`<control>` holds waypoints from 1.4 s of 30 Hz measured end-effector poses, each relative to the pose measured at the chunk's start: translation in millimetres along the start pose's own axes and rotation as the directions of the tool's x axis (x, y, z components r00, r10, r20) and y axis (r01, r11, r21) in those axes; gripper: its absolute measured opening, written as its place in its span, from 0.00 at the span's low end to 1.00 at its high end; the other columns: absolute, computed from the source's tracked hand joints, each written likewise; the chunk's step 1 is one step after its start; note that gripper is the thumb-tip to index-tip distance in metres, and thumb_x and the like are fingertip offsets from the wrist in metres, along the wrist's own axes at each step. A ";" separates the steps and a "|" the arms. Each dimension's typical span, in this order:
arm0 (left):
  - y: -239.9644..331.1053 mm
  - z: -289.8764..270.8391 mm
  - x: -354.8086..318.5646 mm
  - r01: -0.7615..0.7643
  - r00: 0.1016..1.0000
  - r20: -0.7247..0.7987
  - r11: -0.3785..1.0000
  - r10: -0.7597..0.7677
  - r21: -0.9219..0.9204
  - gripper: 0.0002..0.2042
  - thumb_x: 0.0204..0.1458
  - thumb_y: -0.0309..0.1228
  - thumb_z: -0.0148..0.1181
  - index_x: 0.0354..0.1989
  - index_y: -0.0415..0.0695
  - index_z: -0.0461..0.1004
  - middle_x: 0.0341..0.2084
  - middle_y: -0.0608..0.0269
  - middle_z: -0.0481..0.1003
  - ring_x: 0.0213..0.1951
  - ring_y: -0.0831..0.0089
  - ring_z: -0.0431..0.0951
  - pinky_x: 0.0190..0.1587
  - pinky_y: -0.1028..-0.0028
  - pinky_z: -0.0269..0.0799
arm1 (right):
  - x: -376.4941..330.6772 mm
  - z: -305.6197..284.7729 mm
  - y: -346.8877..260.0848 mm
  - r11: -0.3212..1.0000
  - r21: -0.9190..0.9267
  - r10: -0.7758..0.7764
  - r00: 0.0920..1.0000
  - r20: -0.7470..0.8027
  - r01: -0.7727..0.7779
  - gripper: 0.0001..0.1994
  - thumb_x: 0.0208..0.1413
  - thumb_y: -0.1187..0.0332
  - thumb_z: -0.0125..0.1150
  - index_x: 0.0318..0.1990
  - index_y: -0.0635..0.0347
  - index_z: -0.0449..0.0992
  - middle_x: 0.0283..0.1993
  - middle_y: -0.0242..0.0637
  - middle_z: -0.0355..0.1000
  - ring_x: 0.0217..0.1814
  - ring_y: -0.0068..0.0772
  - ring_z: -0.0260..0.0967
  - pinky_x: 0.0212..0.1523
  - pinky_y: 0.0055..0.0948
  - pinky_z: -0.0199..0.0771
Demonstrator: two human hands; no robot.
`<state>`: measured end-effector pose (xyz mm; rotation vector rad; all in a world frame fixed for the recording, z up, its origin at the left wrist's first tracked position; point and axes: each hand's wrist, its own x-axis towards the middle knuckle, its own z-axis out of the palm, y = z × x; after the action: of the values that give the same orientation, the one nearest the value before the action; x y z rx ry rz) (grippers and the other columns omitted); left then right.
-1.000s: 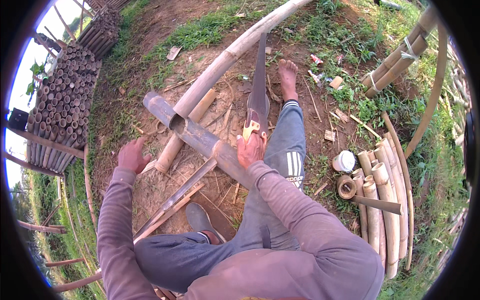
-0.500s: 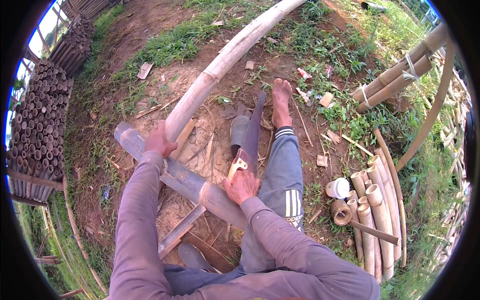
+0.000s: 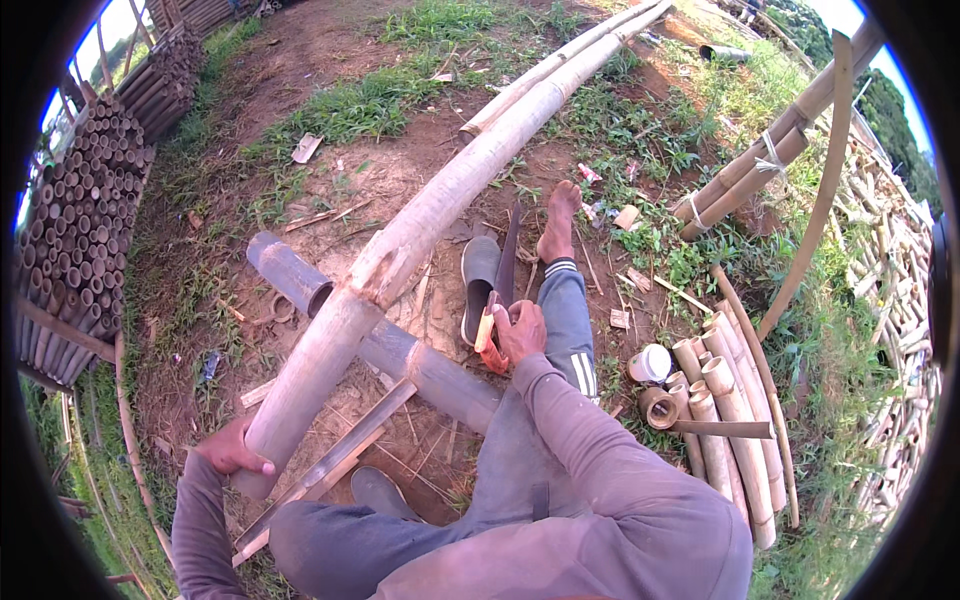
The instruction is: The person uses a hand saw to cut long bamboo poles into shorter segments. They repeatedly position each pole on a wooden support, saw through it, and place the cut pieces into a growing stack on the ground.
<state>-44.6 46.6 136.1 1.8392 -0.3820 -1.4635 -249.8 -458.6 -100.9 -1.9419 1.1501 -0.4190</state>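
A long pale bamboo pole runs from the far right toward me and lies across a thick grey bamboo piece on the ground. Near the crossing, a scarred node marks the pole. At its near end, my left hand is closed around the pole's left side and end. Beside my bent leg, my right hand grips the orange-yellow handle of a handsaw. The dark blade points away from me, between a grey shoe and my bare foot, apart from the pole.
To the right, cut bamboo tubes lie bundled near a white cup. Another pole lies beyond mine. A split bamboo strip slants below the grey piece. Bamboo stacks stand left; tied poles rise at the right.
The pole has come toward me, its near end now past the grey bamboo piece. My left hand has moved down and left with it. The saw and right hand have shifted slightly up and right.
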 end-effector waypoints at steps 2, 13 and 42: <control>-57.7 8.0 -54.0 0.051 0.999 0.006 0.999 -0.050 -0.013 0.58 0.30 0.38 0.90 0.75 0.38 0.63 0.61 0.56 0.76 0.62 0.64 0.75 0.68 0.62 0.68 | 23.7 4.5 7.8 0.895 0.436 0.028 0.987 0.159 -0.096 0.33 0.61 0.35 0.64 0.48 0.62 0.78 0.51 0.44 0.76 0.58 0.40 0.74 0.57 0.47 0.73; -232.1 99.7 -230.9 0.088 0.443 -0.889 0.981 0.117 0.173 0.37 0.41 0.50 0.81 0.54 0.37 0.74 0.52 0.55 0.79 0.54 0.59 0.80 0.61 0.59 0.73 | -35.6 53.3 -226.7 0.215 0.901 0.264 0.910 0.318 -0.377 0.44 0.54 0.47 0.78 0.69 0.66 0.67 0.62 0.51 0.75 0.63 0.53 0.75 0.68 0.57 0.72; -409.5 -52.1 -172.4 -0.987 0.112 -0.734 0.009 -0.670 -0.159 0.40 0.54 0.61 0.72 0.66 0.45 0.68 0.59 0.50 0.76 0.62 0.48 0.76 0.68 0.36 0.66 | 84.3 175.0 -241.1 0.601 0.689 0.080 0.889 0.451 -0.404 0.33 0.52 0.46 0.74 0.63 0.49 0.77 0.64 0.43 0.77 0.67 0.55 0.74 0.63 0.63 0.78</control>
<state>-134.5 453.9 -25.6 0.6758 0.8334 0.5128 42.2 -386.2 -27.7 -1.0063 0.7669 -0.2905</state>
